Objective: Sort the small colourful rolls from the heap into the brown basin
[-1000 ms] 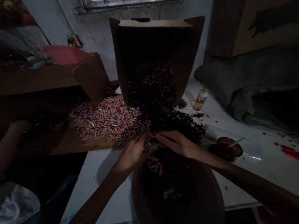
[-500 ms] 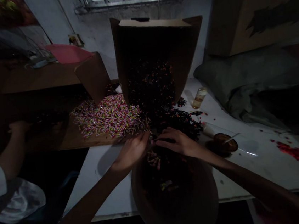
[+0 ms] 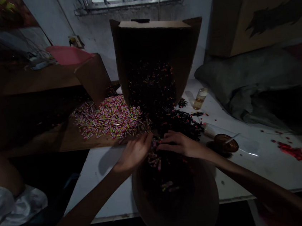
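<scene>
My left hand point(image 3: 136, 149) is closed at the near edge of a heap of small pink-and-yellow tube-like pieces point(image 3: 108, 117). Facing it, my right hand point(image 3: 180, 144) has its fingers bent inward and pinched, close to the dark pile of thin black pieces point(image 3: 187, 121). What lies between the fingertips is too small and dim to name. Below both hands is a large round bowl point(image 3: 211, 203) with dark contents, with several colored tube-like pieces point(image 3: 154, 159) near its far rim. An open cardboard box point(image 3: 155, 24) leans behind, black pieces with orange specks spilling from it.
A small bottle of yellowish liquid point(image 3: 200, 98), an amber dish point(image 3: 226, 144) with a white stick and red bits point(image 3: 291, 151) are on the white table point(image 3: 109, 203). A pink basin point(image 3: 69, 54) sits back left. Another person's arm point(image 3: 0, 168) is at far left.
My hands stay over the bowl's far rim, with small finger movements. The other person's arm at left has drawn back toward the left edge. The view has shifted slightly.
</scene>
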`<state>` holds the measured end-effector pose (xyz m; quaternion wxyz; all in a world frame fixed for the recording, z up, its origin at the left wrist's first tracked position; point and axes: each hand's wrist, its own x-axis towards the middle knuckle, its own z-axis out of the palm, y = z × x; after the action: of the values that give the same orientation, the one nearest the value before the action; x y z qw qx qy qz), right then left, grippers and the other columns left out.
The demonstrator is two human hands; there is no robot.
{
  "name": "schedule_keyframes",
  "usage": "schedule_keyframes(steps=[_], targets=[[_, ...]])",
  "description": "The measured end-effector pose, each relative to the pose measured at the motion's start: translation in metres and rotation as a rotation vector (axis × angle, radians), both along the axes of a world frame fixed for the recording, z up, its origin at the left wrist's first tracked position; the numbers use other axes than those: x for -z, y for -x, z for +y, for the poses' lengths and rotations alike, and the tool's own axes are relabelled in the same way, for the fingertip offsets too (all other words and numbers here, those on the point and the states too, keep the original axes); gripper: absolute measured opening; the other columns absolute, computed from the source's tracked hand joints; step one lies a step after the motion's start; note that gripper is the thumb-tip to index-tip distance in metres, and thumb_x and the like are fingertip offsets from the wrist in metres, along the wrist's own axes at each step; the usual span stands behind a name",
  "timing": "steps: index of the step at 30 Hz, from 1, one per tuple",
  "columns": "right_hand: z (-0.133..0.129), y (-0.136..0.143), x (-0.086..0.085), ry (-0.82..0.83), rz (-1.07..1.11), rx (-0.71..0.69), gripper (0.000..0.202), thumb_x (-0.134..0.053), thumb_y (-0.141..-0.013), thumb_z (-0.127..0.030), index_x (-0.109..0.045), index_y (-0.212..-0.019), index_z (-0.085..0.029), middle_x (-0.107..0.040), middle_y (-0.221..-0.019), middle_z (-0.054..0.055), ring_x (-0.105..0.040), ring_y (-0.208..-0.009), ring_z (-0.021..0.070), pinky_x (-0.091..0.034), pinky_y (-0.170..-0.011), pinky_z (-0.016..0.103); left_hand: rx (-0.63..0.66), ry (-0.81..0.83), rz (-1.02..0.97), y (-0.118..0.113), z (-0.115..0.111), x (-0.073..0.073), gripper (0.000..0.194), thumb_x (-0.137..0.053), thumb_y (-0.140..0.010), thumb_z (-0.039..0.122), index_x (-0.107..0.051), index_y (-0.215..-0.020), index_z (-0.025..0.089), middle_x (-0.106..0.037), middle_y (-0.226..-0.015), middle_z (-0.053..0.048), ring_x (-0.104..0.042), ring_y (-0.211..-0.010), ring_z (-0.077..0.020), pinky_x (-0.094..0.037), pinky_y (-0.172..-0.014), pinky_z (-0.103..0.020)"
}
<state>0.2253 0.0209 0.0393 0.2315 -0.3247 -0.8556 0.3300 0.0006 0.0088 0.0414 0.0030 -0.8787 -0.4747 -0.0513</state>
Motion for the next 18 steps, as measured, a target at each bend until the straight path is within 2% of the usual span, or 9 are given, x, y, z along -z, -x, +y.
schedule_keyframes(steps=[4, 10, 15, 18], targets=[[0.003, -0.001, 0.004, 0.084, 0.01, -0.05, 0.049, -0.045, -0.101, -0.06, -0.08, -0.105, -0.026, -0.075, -0.094, 0.003, -0.065, -0.087, 0.0193, -0.046, -0.08, 0.031, 0.054, -0.029, -0.029, 0.002, 0.003, 0.009, 0.028, -0.043, -0.097, 0.01, -0.063, -0.113, 0.021, -0.069, -0.109, -0.011, -0.066, -0.103, -0.0297, -0.051, -0.082, -0.037], [-0.001, 0.006, 0.025, -0.027, -0.118, 0.189, 0.035, -0.052, -0.101, -0.052, -0.078, -0.105, -0.03, -0.076, -0.095, 0.001, -0.064, -0.092, 0.0201, -0.044, -0.082, 0.031, 0.142, -0.062, 0.062, 0.006, 0.012, 0.015, 0.026, -0.045, -0.099, 0.013, -0.061, -0.118, 0.023, -0.067, -0.111, -0.009, -0.063, -0.106, -0.0272, -0.053, -0.081, -0.035], [-0.006, 0.013, 0.039, -0.04, -0.037, 0.272, 0.034, -0.052, -0.101, -0.052, -0.074, -0.108, -0.028, -0.076, -0.106, 0.001, -0.064, -0.099, 0.0202, -0.047, -0.092, 0.032, 0.177, -0.062, 0.117, 0.004, 0.016, 0.022, 0.024, -0.047, -0.1, 0.015, -0.059, -0.12, 0.022, -0.067, -0.109, -0.009, -0.063, -0.105, -0.024, -0.053, -0.085, -0.034], [-0.005, 0.013, 0.041, 0.028, 0.001, 0.24, 0.032, -0.052, -0.101, -0.049, -0.073, -0.11, -0.026, -0.076, -0.109, 0.002, -0.066, -0.1, 0.0211, -0.049, -0.093, 0.033, 0.125, -0.079, 0.109, 0.001, 0.015, 0.032, 0.023, -0.05, -0.098, 0.014, -0.059, -0.118, 0.021, -0.068, -0.106, -0.009, -0.064, -0.105, -0.0239, -0.053, -0.08, -0.03]])
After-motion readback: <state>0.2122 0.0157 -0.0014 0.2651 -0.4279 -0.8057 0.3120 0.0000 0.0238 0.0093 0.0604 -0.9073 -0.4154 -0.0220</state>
